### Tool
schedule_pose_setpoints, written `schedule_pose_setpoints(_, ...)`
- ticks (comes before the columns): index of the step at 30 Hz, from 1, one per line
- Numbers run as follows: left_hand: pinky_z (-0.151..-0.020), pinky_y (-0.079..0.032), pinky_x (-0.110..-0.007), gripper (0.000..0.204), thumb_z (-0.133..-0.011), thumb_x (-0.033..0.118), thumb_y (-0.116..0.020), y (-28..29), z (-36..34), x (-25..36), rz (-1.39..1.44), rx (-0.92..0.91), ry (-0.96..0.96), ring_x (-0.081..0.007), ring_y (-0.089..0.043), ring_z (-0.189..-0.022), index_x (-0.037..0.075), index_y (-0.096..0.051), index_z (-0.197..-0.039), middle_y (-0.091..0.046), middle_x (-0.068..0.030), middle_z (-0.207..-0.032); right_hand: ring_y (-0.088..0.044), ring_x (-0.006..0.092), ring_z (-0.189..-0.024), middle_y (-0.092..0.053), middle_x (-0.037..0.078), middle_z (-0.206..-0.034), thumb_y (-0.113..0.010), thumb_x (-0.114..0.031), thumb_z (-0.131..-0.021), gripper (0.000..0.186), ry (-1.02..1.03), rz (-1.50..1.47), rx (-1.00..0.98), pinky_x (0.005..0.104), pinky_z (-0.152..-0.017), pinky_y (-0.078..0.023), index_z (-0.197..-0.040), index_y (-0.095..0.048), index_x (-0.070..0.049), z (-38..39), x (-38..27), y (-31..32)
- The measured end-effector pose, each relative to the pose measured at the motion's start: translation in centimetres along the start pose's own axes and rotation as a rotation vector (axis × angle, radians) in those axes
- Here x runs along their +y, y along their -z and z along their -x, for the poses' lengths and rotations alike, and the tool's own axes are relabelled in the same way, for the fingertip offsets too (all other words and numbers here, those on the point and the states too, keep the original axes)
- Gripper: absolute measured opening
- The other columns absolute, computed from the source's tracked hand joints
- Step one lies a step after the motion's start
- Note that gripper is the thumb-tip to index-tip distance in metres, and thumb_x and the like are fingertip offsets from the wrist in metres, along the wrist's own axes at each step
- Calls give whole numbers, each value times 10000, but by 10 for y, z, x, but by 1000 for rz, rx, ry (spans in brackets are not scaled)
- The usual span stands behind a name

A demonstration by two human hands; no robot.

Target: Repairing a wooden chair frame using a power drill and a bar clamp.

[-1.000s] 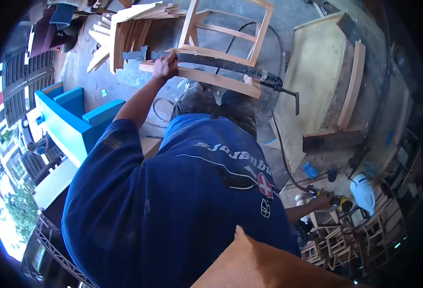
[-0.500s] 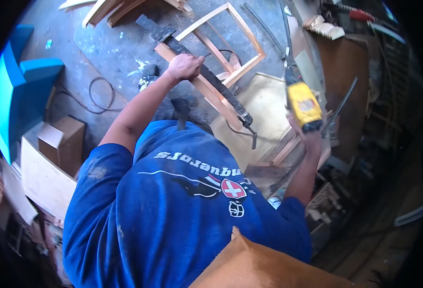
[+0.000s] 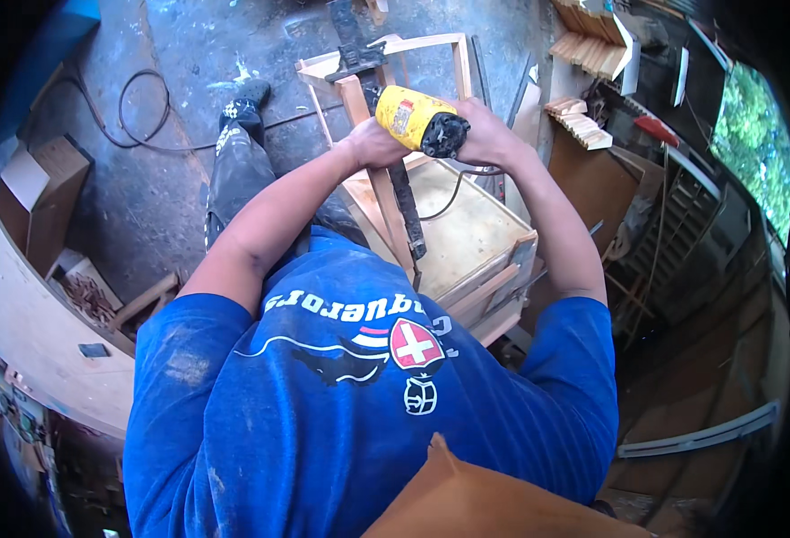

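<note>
My left hand (image 3: pixel 373 142) is closed round a wooden board (image 3: pixel 380 203) beside a long dark bar clamp (image 3: pixel 410 214), partly hidden by the tool above it. My right hand (image 3: pixel 479 131) grips a yellow and black nail gun (image 3: pixel 407 115) held over the clamped board, a hose curving away below it; where the gun's tip meets the wood is hidden. The light wooden frame (image 3: pixel 460 65) lies behind the clamp. Under the board is a pale plywood piece with wooden edging (image 3: pixel 476 238).
A coiled hose (image 3: pixel 119 126) lies on the floor (image 3: pixel 175 36) near my dark-clad leg (image 3: pixel 238 179). A cardboard box (image 3: pixel 52 206) and curved pale panel (image 3: pixel 36 305) are at left. Stacked wood strips (image 3: pixel 587 56) and leaning dark boards (image 3: pixel 603 215) stand at right.
The nail gun has swung from low at my right side up over the clamped board. The clamp and board now point more upright in view, and my left hand stays on the board.
</note>
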State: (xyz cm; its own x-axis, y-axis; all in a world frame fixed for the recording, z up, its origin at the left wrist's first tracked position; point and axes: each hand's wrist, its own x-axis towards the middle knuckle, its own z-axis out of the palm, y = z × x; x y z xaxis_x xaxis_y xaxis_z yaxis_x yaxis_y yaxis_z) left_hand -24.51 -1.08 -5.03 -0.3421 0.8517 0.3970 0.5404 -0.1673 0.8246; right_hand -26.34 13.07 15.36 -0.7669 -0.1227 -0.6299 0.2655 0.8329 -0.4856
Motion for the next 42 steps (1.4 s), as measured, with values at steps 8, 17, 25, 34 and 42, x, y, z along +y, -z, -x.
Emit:
schedule_pose_setpoints(8, -892, -488, -411, 200, -804, 158, -514, 2, -2, 7, 83, -146, 167, -311, -633, -981, 34, -670, -824, -672, -130, -962, -613, 416, -926, -664, 223, -950, -620, -42, -679, 449, -24, -11, -129, 455, -838, -508, -1129, -618, -40, -25, 9, -5)
schedule_pose_setpoints(17, -872, -489, -421, 198, -802, 138, -505, 4, -3, 9, 130, -119, 143, -329, -638, -940, 8, -654, -821, -667, -154, -932, -592, 417, -963, -650, 213, -992, -660, -120, -725, 417, -39, 53, -189, 439, -856, -485, -1125, -597, -20, -27, 6, 2)
schedule_pose_setpoints(25, -861, -493, -419, 214, -807, 166, -502, -1, -1, 6, 151, -188, 202, -331, -644, -928, 25, -663, -824, -676, -147, -924, -586, 427, -967, -641, 213, -1022, -686, -134, -710, 452, -51, 76, -220, 447, -859, -484, -1138, -586, -30, -30, 9, 1)
schedule_pose_setpoints(34, -914, -480, -403, 251, -846, 180, -495, 12, -2, 10, 152, -150, 164, -317, -612, -1039, 73, -635, -1025, -658, -139, -1067, -594, 433, -933, -669, 194, -999, -647, -98, -701, 521, -26, -29, -184, 469, -867, -488, -1218, -585, -93, -22, 7, 0)
schedule_pose_setpoints(42, -913, -482, -410, 260, -885, 228, -485, -1, -1, 4, 156, -96, 142, -307, -608, -1051, 98, -633, -1054, -654, -129, -1092, -613, 410, -894, -663, 213, -918, -650, -64, -690, 514, -15, -21, -167, 461, -803, -509, -1201, -594, -79, -27, -1, 3)
